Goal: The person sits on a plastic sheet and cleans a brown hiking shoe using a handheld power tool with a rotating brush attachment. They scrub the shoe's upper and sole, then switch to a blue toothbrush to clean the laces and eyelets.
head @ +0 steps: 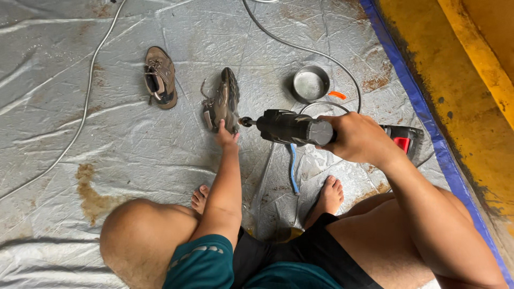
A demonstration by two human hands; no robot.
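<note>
My left hand [225, 136] holds a brown shoe [222, 101] tipped on its side on the grey plastic sheet [134, 139]. My right hand [357, 138] grips a dark power spray tool [292, 128] with a red and black battery end [402, 139]. Its nozzle tip points at the shoe's heel, close to my left fingers. A second brown shoe [160, 76] lies sole down, farther left.
A round metal bowl [310, 83] sits beyond the tool, with an orange piece [337, 94] beside it. Grey hoses and a white cable cross the sheet. My bare feet [329, 195] rest near a blue hose [293, 168]. A yellow wall [460, 80] runs along the right.
</note>
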